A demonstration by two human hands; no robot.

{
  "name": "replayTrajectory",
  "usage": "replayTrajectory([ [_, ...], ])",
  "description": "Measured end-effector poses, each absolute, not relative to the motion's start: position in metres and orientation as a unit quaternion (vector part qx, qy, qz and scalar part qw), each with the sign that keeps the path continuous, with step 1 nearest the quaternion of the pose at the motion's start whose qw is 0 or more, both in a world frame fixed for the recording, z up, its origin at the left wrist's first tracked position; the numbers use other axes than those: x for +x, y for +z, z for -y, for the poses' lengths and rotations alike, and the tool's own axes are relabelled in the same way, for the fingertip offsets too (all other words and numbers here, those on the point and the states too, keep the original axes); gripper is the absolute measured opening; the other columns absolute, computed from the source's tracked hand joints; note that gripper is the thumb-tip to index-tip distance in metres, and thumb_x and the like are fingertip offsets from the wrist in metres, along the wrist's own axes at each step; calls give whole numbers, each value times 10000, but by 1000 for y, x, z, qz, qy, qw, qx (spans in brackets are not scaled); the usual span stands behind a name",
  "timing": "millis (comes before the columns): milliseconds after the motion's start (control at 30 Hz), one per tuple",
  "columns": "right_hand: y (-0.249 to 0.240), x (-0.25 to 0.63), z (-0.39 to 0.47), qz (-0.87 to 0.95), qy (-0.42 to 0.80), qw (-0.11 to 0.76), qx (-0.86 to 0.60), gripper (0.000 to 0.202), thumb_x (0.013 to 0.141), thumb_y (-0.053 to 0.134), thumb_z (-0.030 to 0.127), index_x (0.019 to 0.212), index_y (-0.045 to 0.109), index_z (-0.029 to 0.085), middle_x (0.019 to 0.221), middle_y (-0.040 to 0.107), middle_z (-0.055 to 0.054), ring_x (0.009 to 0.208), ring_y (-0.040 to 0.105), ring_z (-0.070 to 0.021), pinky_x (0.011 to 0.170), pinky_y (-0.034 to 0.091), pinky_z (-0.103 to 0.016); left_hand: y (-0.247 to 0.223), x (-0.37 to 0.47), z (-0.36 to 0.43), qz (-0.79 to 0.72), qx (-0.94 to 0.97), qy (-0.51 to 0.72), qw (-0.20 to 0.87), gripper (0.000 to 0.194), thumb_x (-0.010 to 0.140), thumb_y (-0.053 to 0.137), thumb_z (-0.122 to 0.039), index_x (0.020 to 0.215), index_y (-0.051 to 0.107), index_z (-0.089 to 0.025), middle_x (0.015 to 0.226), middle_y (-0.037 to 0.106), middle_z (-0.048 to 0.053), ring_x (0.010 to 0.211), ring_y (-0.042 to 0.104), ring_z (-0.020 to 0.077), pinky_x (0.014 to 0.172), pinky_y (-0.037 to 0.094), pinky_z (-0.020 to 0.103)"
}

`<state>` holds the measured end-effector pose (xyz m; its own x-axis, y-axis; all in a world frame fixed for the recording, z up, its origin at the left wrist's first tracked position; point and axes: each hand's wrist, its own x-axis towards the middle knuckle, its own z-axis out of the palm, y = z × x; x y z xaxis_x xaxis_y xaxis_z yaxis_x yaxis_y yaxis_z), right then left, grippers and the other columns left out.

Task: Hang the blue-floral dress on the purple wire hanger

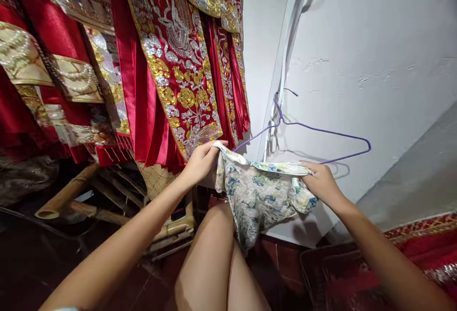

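Note:
A pale floral garment (260,192) with blue, green and yellow print is stretched between my hands by its upper edge. My left hand (204,159) pinches its left corner, close to the red embroidered cloth. The right corner is gripped by my right hand (321,180). Just behind the garment, a purple wire hanger (328,131) hangs by its hook from a white strip (286,58) on the wall. The hanger's lower bar is partly hidden by the garment and my hands. The loose fabric droops in folds towards my knees.
Red costumes with gold and silver embroidery (185,82) hang at the left. Below them stands a bamboo chair or frame (174,227). A white wall (357,54) rises behind the hanger. Red embroidered fabric (421,254) lies at lower right, above dark red floor tiles.

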<state>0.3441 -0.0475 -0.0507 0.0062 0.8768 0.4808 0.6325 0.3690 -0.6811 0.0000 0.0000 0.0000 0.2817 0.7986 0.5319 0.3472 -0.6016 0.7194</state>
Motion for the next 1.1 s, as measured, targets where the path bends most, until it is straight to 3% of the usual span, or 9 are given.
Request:
replayTrajectory([
  [133, -54, 341, 53, 680, 153, 466, -545, 143, 727, 476, 194, 631, 582, 191, 621, 544, 8, 660, 513, -169, 601, 361, -266, 17, 7, 0, -339, 813, 439, 177, 387, 1003, 388, -366, 1090, 716, -181, 1152, 704, 72, 1097, 625, 227, 1004, 447, 353],
  [267, -61, 318, 58, 685, 174, 487, -513, 95, 720, 488, 182, 627, 497, 199, 598, 459, 34, 613, 427, -134, 568, 313, -253, 15, 9, -17, -380, 856, 342, 76, 345, 982, 401, -330, 879, 695, -181, 1017, 652, 85, 1100, 557, 258, 1005, 435, 402],
  [400, -66, 297, 64, 681, 183, 487, -515, 121, 731, 481, 182, 629, 420, 206, 574, 391, 51, 589, 363, -115, 540, 267, -242, 15, 7, -38, -433, 858, 272, 48, 361, 972, 353, -318, 721, 579, -189, 751, 571, 67, 912, 531, 264, 876, 461, 404],
  [567, -62, 312, 67, 685, 168, 478, -524, 118, 732, 474, 181, 621, 439, 199, 576, 396, 48, 586, 363, -112, 544, 260, -244, 14, -11, -50, -462, 850, 250, 43, 320, 934, 411, -359, 737, 600, -192, 775, 644, 72, 739, 561, 220, 744, 434, 326],
  [667, -58, 325, 65, 680, 150, 483, -531, 156, 733, 468, 184, 588, 413, 202, 561, 365, 46, 570, 348, -112, 535, 243, -251, 4, -22, -52, -496, 835, 228, 69, 335, 917, 439, -361, 676, 600, -193, 689, 643, 56, 640, 551, 200, 668, 405, 308],
  [767, -58, 326, 64, 681, 149, 491, -523, 167, 724, 470, 181, 581, 389, 207, 560, 344, 47, 566, 336, -113, 533, 242, -253, 0, -16, -52, -465, 821, 311, 113, 360, 928, 418, -330, 668, 615, -180, 654, 635, 43, 647, 563, 189, 662, 420, 298],
  [933, -60, 308, 66, 672, 170, 477, -540, 157, 743, 482, 196, 602, 413, 210, 560, 391, 45, 569, 377, -121, 534, 278, -246, 16, 30, -45, -339, 799, 439, 232, 316, 943, 438, -299, 945, 719, -155, 934, 729, 72, 891, 646, 189, 812, 486, 293],
  [1033, -57, 304, 71, 671, 171, 464, -552, 111, 752, 478, 195, 738, 587, 208, 632, 539, 25, 606, 482, -144, 560, 346, -247, 24, 48, -35, -316, 819, 428, 215, 287, 928, 443, -220, 998, 713, -151, 922, 725, 61, 836, 632, 171, 778, 474, 282],
  [1100, -52, 308, 76, 660, 139, 465, -573, 388, 726, 496, 171, 1068, 672, 219, 767, 652, -8, 657, 557, -171, 587, 395, -262, 25, 49, -29, -320, 825, 431, 174, 282, 916, 431, -177, 977, 705, -150, 876, 713, 44, 802, 614, 162, 768, 458, 274],
])
